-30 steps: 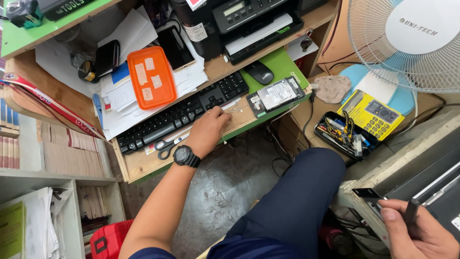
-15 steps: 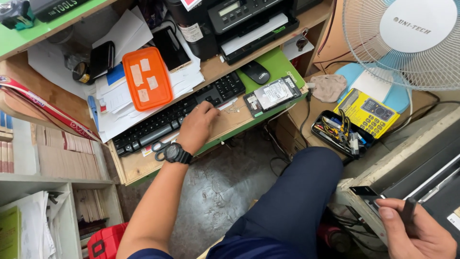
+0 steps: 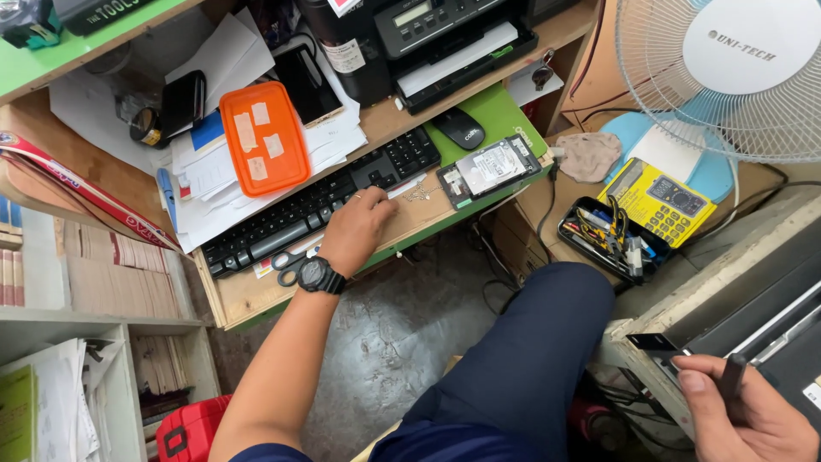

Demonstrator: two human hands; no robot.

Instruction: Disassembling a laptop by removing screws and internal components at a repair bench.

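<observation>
My left hand [image 3: 355,231], with a black watch [image 3: 321,275] on the wrist, rests on the wooden pull-out tray [image 3: 244,299]. Its curled fingertips touch the front edge of the black keyboard [image 3: 282,218]. A few small metal bits [image 3: 419,195] lie just right of the fingers, and past them sits a bare hard drive [image 3: 489,167]. My right hand [image 3: 753,419] is at the bottom right corner, closed around a narrow dark object [image 3: 731,381] beside a dark flat device [image 3: 753,308].
Black-handled scissors [image 3: 291,267] lie by my wrist. An orange box [image 3: 263,137], papers, a phone [image 3: 182,103], a mouse [image 3: 462,128] and a printer [image 3: 453,34] crowd the desk. To the right are a fan [image 3: 735,68], a yellow multimeter [image 3: 654,201] and a tool tray [image 3: 603,235].
My left hand has slid a little to the left along the tray, away from the small metal bits. The right hand has stayed put with its dark object.
</observation>
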